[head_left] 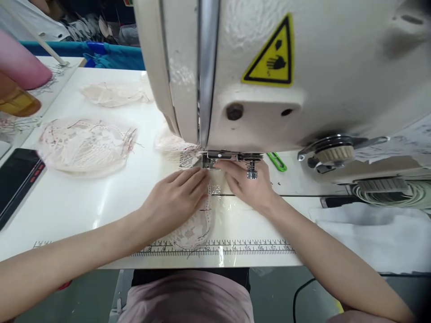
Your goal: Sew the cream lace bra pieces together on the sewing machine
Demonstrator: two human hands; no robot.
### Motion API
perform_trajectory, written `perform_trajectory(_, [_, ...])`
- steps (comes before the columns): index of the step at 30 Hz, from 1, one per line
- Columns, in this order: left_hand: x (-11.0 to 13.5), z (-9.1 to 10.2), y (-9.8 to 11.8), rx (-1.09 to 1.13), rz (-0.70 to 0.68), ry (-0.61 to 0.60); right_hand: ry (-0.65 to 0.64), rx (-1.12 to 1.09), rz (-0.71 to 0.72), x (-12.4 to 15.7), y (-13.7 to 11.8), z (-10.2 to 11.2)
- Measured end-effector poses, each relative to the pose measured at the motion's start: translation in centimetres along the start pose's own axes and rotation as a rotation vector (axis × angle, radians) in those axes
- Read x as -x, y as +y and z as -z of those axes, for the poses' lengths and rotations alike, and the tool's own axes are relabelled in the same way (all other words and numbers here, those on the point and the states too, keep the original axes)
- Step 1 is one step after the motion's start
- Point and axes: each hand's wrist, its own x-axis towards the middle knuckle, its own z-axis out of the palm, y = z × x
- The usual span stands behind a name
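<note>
A pale lace piece (191,231) runs under the needle area of a white sewing machine (262,121). My left hand (177,193) is closed over this lace, fingers together and tips close beside the metal presser foot (209,160); its thumb is hidden. On the other side of the foot is my right hand (251,186), its forefinger stretched toward the foot and apart from the thumb. The thread tension knob and spring (252,168) cover part of that hand, and nothing shows in its fingers. More lace (171,142) lies behind the foot.
Further lace pieces (89,146) lie at the left, near a dark phone-like device (20,184) and a pink thread cone (25,63). A green thread snipper (277,161) lies right of the needle area. White cloth (373,233) sits at right; a printed ruler (249,247) follows the front edge.
</note>
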Motion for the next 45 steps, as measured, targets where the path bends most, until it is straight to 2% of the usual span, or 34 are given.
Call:
perform_trajectory(4, [0.1, -1.8, 0.2, -0.027, 0.024, -0.019, -0.046, 0.013, 0.027, -0.1, -0.7, -0.1])
perform_trajectory(8, [-0.2, -2.5, -0.8, -0.004, 0.051, -0.012, -0.058, -0.018, -0.069, -0.5, -0.7, -0.9])
perform_trajectory(17, [-0.6, -2.6, -1.3, 0.121, 0.154, -0.044, -0.142, -0.088, -0.104, -1.2, -0.8, -0.4])
perform_trajectory(25, [-0.6, -2.6, -1.3, 0.039, 0.132, -0.063, -0.146, -0.060, -0.103, -1.3, -1.0, 0.1])
perform_trajectory(33, [-0.6, -2.7, -1.2, 0.022, 0.132, -0.039, -0.068, -0.076, -0.096, -1.1, -0.6, -1.1])
perform_trajectory(39, [-0.6, -2.7, -1.2, 0.013, 0.146, -0.034, -0.015, -0.006, -0.063, -0.2, -0.5, -1.3])
perform_trajectory(45, [-0.6, -2.7, -1.2, 0.070, 0.144, -0.013, -0.046, 0.050, -0.031, 0.1, -0.4, -0.9])
